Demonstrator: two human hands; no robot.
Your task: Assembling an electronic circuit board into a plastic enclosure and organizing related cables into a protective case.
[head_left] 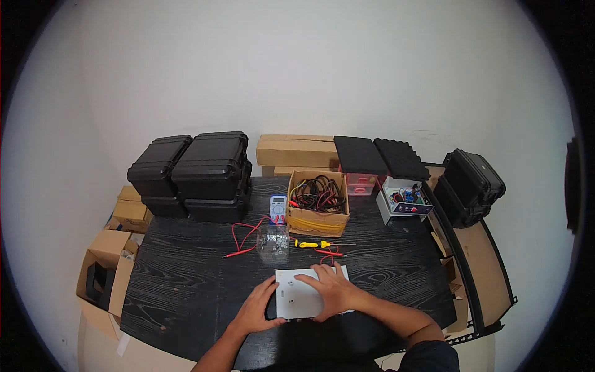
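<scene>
A white flat panel or box [297,307] lies near the front edge of the dark table, with a few small holes or screws on its top face. My left hand [255,310] grips its left side, fingers along the edge and thumb at the near corner. Spread across its right part, my right hand [338,292] holds it between the far and near edges. Just beyond the panel are a clear plastic tub [273,243] with small parts inside, a yellow-handled screwdriver [308,244] and red test leads [239,253]. The panel's underside is hidden.
A blue-edged multimeter [277,208] lies beside a cardboard box [318,226] of cables. Black hard cases [207,161] stack at the back left. An opened white device [404,201] with exposed wiring stands at the right. Open cartons [118,266] flank the table.
</scene>
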